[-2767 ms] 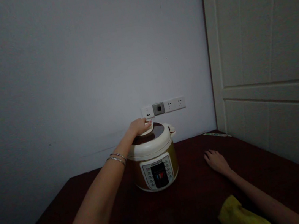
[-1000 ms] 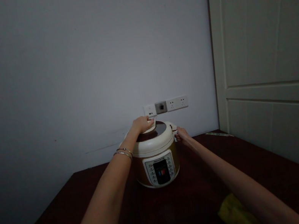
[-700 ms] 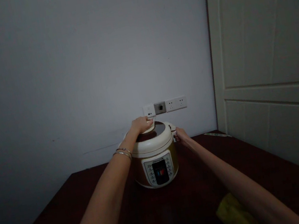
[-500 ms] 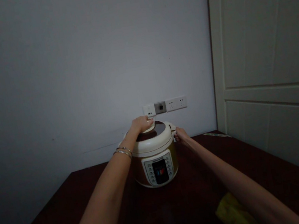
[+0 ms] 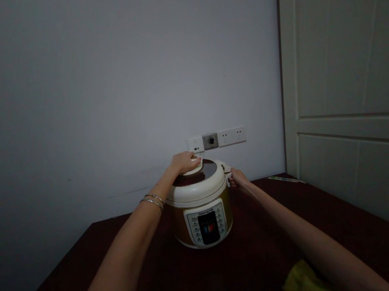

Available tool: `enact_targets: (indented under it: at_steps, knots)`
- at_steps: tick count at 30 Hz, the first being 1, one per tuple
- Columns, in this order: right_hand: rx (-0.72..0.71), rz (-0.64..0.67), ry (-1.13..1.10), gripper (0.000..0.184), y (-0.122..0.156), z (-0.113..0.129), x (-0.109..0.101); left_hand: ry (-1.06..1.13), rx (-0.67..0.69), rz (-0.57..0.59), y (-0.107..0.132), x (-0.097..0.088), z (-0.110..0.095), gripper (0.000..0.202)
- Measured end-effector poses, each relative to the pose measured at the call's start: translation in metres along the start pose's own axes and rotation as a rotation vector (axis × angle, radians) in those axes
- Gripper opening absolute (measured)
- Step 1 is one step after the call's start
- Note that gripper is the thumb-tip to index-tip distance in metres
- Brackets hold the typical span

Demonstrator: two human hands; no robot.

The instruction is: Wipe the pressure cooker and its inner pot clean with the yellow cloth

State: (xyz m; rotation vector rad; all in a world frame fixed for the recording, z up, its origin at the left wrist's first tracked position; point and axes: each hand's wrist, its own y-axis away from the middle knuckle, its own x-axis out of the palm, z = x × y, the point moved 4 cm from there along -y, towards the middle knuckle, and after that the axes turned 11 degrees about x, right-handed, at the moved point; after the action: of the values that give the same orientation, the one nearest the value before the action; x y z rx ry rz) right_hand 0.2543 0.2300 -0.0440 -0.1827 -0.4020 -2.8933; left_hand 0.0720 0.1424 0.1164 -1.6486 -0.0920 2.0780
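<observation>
A cream and gold electric pressure cooker [image 5: 201,209] with a button panel stands on the dark red table [image 5: 136,286] near the wall. My left hand [image 5: 183,161] is closed over the cream handle on top of its lid [image 5: 200,180]; bracelets sit on that wrist. My right hand [image 5: 237,177] grips the cooker's side handle at the right rim, fingers curled round it.
A yellow cloth [image 5: 305,286] lies on the table by my right forearm. A row of wall sockets [image 5: 216,139] sits just behind the cooker. A cream panelled door [image 5: 357,86] stands at the right, with a thin strip [image 5: 283,179] on the table at its foot.
2.8 s ago my right hand lay flat on the table; it rose to the cooker's side handle and has held it since. My left hand stays on the lid handle.
</observation>
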Motion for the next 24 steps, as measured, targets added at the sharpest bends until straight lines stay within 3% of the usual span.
enact_targets:
  at_steps: [10, 15, 19, 24]
  knots:
    - [-0.129, 0.056, 0.088, 0.031, -0.016, 0.017, -0.009, -0.025, 0.077, -0.027, 0.0, 0.0, 0.002, 0.051]
    - [-0.23, 0.193, 0.16, 0.026, -0.012, 0.028, -0.016, -0.027, 0.087, -0.038, -0.001, 0.002, 0.004, 0.051]
    - [-0.277, 0.276, 0.245, 0.044, -0.008, 0.033, -0.021, -0.021, 0.097, -0.041, -0.002, 0.002, 0.005, 0.051]
    - [-0.325, 0.327, 0.32, 0.049, -0.003, 0.038, -0.022, -0.015, 0.116, -0.036, -0.003, 0.001, 0.004, 0.05]
